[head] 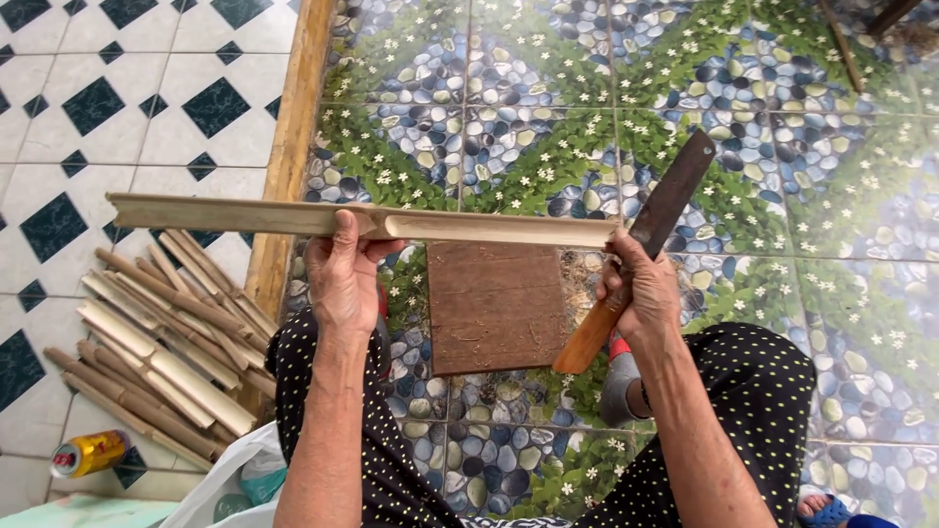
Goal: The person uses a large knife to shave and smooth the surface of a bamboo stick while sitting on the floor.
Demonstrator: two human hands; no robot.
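Now, left hand [342, 274] fingers gripping bamboo strip [293, 217], right hand [641, 293] fingers clenched round knife [657, 217]

Just one view here, a head cam worn by the person, looking pretty much straight down past their own forearms and knees to the floor [548, 137]. It sits close: the left hand [342, 279] and right hand [641, 293] land around mid-frame, with the arms running in from the bottom edge. The top of the frame points away from the body. On the left it catches the wooden threshold [293, 127] and the white diamond tiles [147, 108] past it. No second view to overlap with.
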